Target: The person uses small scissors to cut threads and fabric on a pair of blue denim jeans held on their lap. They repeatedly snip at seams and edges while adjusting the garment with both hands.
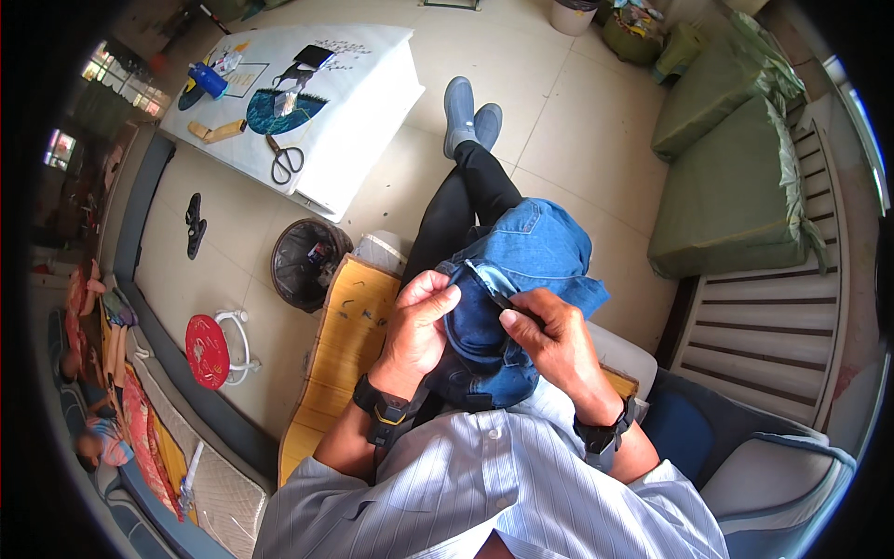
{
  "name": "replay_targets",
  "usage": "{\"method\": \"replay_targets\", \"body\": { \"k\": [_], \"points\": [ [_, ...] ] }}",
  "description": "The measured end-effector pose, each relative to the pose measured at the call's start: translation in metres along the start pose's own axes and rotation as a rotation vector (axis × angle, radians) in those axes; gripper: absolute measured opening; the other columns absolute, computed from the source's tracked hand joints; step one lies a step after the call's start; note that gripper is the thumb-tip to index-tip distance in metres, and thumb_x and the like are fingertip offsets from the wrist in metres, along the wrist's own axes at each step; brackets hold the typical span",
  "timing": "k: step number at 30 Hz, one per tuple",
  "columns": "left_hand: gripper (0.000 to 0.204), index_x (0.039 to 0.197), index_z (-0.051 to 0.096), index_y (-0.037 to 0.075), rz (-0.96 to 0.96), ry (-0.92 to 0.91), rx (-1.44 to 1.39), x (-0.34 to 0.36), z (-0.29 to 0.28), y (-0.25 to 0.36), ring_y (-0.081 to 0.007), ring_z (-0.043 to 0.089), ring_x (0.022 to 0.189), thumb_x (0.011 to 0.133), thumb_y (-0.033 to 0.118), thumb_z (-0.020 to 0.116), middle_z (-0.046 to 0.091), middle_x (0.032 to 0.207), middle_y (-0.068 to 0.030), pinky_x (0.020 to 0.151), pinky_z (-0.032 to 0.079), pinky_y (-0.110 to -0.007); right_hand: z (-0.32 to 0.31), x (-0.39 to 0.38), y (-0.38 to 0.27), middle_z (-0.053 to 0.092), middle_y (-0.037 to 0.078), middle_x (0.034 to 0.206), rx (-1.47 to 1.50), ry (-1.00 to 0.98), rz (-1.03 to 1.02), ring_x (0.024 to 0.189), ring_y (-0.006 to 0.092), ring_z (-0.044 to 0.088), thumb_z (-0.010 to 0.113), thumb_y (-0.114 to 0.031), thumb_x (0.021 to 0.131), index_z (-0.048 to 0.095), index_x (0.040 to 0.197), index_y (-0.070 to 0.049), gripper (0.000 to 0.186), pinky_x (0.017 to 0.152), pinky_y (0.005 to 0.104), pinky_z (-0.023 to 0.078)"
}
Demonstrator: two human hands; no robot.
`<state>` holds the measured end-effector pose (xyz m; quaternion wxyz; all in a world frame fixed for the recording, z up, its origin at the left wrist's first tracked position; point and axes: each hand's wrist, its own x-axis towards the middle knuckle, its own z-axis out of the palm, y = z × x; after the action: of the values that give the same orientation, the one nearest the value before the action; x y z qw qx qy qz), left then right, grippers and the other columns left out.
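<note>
A blue denim garment (pixel 540 244) lies bunched over my lap, with a patch of darker denim and a paler folded edge facing up. My left hand (pixel 419 321) is closed, thumb and fingers pinching the dark edge of the denim. Across from it, my right hand (pixel 557 343) is closed too, its thumb and forefinger around a small dark thing (pixel 501 300) that touches the folded edge. The fingers hide most of that thing, so its kind is not clear.
A white-covered table (pixel 372 98) bears scissors (pixel 285 160) and a blue bottle (pixel 207 80). A lined waste bin (pixel 300 270) stands by my left knee, near a red-topped stool (pixel 207 351). Wrapped green cushions (pixel 731 205) lie right; a person (pixel 112 438) reclines far left.
</note>
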<state>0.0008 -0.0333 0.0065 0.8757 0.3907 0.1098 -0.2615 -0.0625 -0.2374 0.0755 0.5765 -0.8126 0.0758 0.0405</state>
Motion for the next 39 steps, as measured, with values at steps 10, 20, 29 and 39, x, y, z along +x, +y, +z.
{"method": "replay_targets", "body": {
  "k": [10, 20, 29, 39],
  "points": [
    [0.006, 0.102, 0.063, 0.008, -0.02, -0.003, 0.003, -0.001, 0.001, 0.0, -0.0142, 0.067, 0.095, 0.099, 0.007, 0.067, 0.071, 0.101, -0.0039, 0.092, 0.054, -0.031, -0.002, 0.001, 0.004, 0.066, 0.015, 0.089, -0.038, -0.049, -0.134, 0.084, 0.032, 0.065, 0.077, -0.015, 0.094, 0.071, 0.107, 0.004, 0.024, 0.077, 0.0391, 0.052],
    [0.014, 0.111, 0.064, 0.006, 0.11, 0.094, 0.241, -0.005, 0.0, -0.001, -0.0124, 0.064, 0.095, 0.097, 0.004, 0.068, 0.068, 0.104, -0.0027, 0.094, 0.052, -0.029, -0.004, -0.002, 0.008, 0.067, 0.014, 0.089, 0.054, 0.007, -0.064, 0.081, 0.0253, 0.066, 0.077, -0.014, 0.095, 0.07, 0.108, 0.005, 0.023, 0.075, 0.0362, 0.052],
    [0.05, 0.129, 0.066, -0.001, 0.72, -0.261, 1.412, 0.002, 0.036, 0.055, -0.0406, 0.049, 0.138, 0.085, 0.022, 0.073, 0.054, 0.145, -0.0223, 0.117, 0.038, -0.049, -0.002, -0.006, 0.018, 0.064, -0.002, 0.085, 0.354, 0.061, 0.138, 0.08, 0.0065, 0.055, 0.076, -0.015, 0.1, 0.069, 0.11, 0.002, 0.021, 0.069, 0.0253, 0.047],
    [0.004, 0.093, 0.067, 0.004, 0.52, -0.389, 1.209, 0.021, 0.022, 0.042, -0.0354, 0.05, 0.142, 0.092, 0.005, 0.071, 0.067, 0.133, -0.013, 0.119, 0.036, -0.047, -0.004, -0.005, 0.019, 0.068, 0.004, 0.087, 0.27, -0.014, 0.123, 0.079, 0.0099, 0.059, 0.076, -0.017, 0.099, 0.07, 0.109, 0.002, 0.022, 0.07, 0.0288, 0.049]
  ]
}}
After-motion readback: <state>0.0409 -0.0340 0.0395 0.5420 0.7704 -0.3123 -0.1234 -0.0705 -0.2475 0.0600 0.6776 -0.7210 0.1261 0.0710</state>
